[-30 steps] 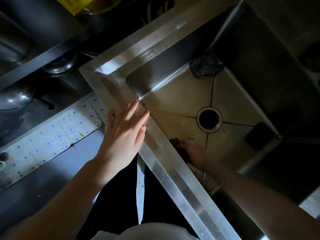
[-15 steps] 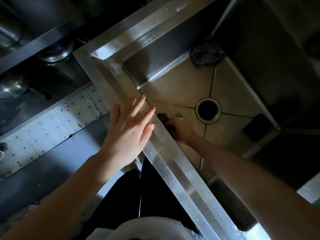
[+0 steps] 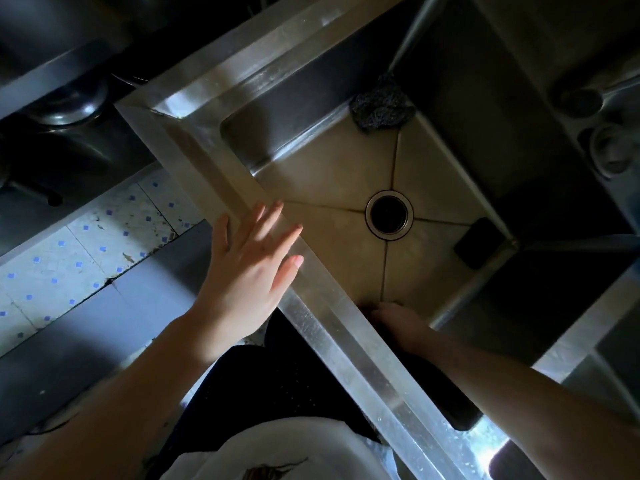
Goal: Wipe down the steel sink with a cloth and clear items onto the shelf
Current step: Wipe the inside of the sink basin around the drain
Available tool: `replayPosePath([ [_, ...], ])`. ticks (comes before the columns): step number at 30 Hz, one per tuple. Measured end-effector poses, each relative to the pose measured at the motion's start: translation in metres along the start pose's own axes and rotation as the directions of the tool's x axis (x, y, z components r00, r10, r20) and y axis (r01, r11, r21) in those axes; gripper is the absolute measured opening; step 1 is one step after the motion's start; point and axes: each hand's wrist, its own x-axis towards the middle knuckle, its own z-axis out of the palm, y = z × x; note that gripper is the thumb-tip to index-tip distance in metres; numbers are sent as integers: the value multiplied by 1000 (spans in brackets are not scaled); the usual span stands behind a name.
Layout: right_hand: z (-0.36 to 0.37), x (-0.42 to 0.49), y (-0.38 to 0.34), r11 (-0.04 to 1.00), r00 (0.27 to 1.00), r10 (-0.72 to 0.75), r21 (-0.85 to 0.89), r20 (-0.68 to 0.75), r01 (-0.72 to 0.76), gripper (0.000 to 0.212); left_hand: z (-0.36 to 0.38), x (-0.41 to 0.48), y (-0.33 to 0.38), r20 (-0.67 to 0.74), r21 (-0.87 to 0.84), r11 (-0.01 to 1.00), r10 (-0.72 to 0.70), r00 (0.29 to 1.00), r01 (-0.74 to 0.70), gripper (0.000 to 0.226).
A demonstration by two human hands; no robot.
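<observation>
The steel sink [image 3: 214, 168] fills the middle of the head view, its basin dim and brownish around the round drain [image 3: 389, 214]. My left hand [image 3: 249, 271] rests flat on the near rim with straight, spread fingers. My right hand [image 3: 398, 323] is down inside the basin against the near wall, curled over a dark cloth [image 3: 366, 308]. Only a dark edge of the cloth shows past the knuckles.
A black scouring pad [image 3: 381, 109] lies in the basin's far corner and a black block [image 3: 479, 242] in its right corner. Round tap fittings [image 3: 609, 150] sit at the right. Steel pots [image 3: 69, 98] stand on the dark shelf at left, above the tiled floor [image 3: 86, 251].
My right hand slid with the cloth along the near wall, first toward the left corner, then back toward the right. My left hand stayed flat on the rim.
</observation>
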Motion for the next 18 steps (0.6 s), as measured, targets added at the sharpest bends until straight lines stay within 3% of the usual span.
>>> replayPosePath([
  [4,-24,17,-15,965,973,16,259,-230,45,31,4,-2,3,26,46,997,56,998,-57,46],
  [8,-46,41,-31,974,935,70,227,-347,12,17,11,-4,13,47,69,991,112,993,-115,43],
  [13,-27,26,-26,984,972,-8,172,-234,49,21,16,-3,20,57,68,988,135,989,-139,39],
  [16,-6,5,-11,994,999,28,105,-24,-25,35,18,-3,18,32,81,989,124,992,-126,36],
  [18,7,-8,-3,996,995,61,65,82,-67,32,20,-2,19,14,96,989,109,994,-110,35],
])
